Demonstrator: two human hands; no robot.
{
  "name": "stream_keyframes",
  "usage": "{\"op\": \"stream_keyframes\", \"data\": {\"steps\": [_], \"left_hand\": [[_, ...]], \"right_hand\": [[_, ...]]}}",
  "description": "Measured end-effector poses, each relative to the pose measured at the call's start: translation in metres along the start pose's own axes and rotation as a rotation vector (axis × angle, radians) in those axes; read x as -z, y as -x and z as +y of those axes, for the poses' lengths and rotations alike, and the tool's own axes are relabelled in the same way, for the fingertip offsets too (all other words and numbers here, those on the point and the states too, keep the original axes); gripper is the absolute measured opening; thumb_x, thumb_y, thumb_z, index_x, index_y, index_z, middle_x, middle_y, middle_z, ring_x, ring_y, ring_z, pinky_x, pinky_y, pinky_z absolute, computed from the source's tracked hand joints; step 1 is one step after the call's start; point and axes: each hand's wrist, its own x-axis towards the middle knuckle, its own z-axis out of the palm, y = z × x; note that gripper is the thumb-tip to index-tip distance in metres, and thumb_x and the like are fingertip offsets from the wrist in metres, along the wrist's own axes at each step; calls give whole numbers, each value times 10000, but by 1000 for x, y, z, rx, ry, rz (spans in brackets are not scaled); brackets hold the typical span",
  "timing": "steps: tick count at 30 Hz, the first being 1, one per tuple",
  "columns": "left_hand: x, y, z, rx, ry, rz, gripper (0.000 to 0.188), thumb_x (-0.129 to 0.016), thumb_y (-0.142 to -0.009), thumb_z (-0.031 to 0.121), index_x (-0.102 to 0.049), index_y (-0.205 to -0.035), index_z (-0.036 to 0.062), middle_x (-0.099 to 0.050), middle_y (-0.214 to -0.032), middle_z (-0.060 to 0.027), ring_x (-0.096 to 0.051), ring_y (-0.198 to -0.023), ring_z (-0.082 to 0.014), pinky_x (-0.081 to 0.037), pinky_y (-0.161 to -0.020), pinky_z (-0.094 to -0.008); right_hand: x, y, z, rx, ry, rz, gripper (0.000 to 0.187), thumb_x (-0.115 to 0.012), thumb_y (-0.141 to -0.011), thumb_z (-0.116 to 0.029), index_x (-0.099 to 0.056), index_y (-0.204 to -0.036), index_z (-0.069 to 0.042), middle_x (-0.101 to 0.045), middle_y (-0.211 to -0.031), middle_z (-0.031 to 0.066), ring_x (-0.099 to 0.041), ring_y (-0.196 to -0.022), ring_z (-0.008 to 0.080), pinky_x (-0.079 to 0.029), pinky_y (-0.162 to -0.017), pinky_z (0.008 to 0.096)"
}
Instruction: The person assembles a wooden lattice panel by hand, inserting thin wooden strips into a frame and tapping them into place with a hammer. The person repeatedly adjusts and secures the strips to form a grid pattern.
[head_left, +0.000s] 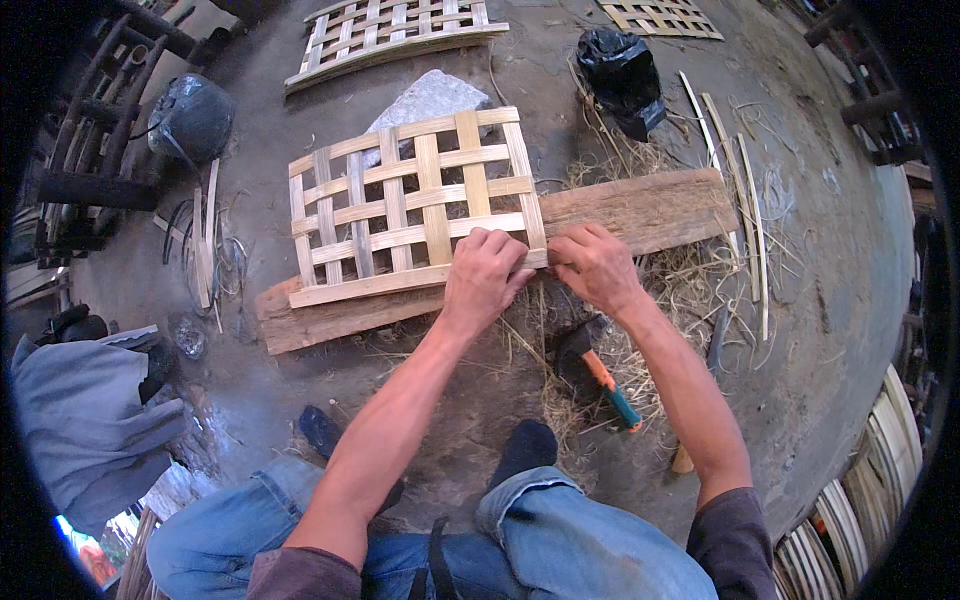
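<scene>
A woven lattice panel of pale flat strips (433, 205), probably bamboo, rests on a rough wooden plank (640, 208), its far side over a grey stone (430, 97). My left hand (484, 277) is closed on the panel's near edge, close to the right corner. Right beside that corner, my right hand (597, 268) is closed too, thumb and fingers pinched together. What it pinches is hidden by the fingers. The two hands nearly meet. Below them on the ground lies a hammer-like tool (610, 388) with a dark head and an orange and teal handle.
Another lattice panel (400, 28) lies farther back, a third (665, 17) at the far right. A black plastic bag (620, 80) stands beyond the plank. Loose strips (752, 225) and straw-like shavings (665, 330) lie on the right, near a knife-like blade (718, 338). Grey cloth (85, 415) hangs at left.
</scene>
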Motion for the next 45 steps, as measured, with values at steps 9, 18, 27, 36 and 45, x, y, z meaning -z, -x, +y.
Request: {"op": "stream_keyframes", "data": {"steps": [9, 18, 27, 36, 45], "left_hand": [[33, 22, -2, 173, -67, 176, 496, -816, -782, 242, -644, -1209, 58, -637, -1193, -136, -562, -1191, -331, -445, -1042, -419], [144, 64, -86, 548, -95, 627, 291, -674, -924, 179, -675, -1176, 34, -674, -1097, -122, -624, -1035, -244, -501, -909, -364], [22, 2, 10, 9, 112, 105, 232, -816, -742, 146, -721, -945, 88, -681, -947, -63, -633, -911, -274, -525, -821, -396], [-4, -1, 22, 88, 36, 120, 201, -789, -763, 124, -688, -929, 72, -662, -951, -70, -616, -923, -294, -518, -816, -407], [-12, 6, 19, 92, 62, 182, 225, -781, -760, 88, -674, -957, 77, -639, -968, -63, -597, -946, -286, -485, -804, -411]], "right_hand": [[-4, 6, -6, -37, 38, 14, 258, -787, -728, -154, -672, -953, -101, -660, -997, 49, -615, -957, 262, -541, -815, 386], [-1, 4, -7, -83, 48, -8, 269, -813, -729, -216, -667, -929, -111, -653, -1001, 42, -611, -959, 260, -540, -816, 389], [-1, 3, -7, -74, 43, 0, 295, -798, -688, -134, -672, -955, -116, -657, -1009, 33, -621, -964, 256, -547, -807, 390], [-3, 5, -8, -121, 54, 23, 296, -779, -678, -59, -698, -959, -107, -686, -997, 44, -643, -959, 265, -542, -823, 378], [-1, 3, -13, -121, 54, 19, 312, -777, -671, -43, -691, -965, -100, -678, -1010, 45, -641, -956, 270, -538, -825, 383]]}}
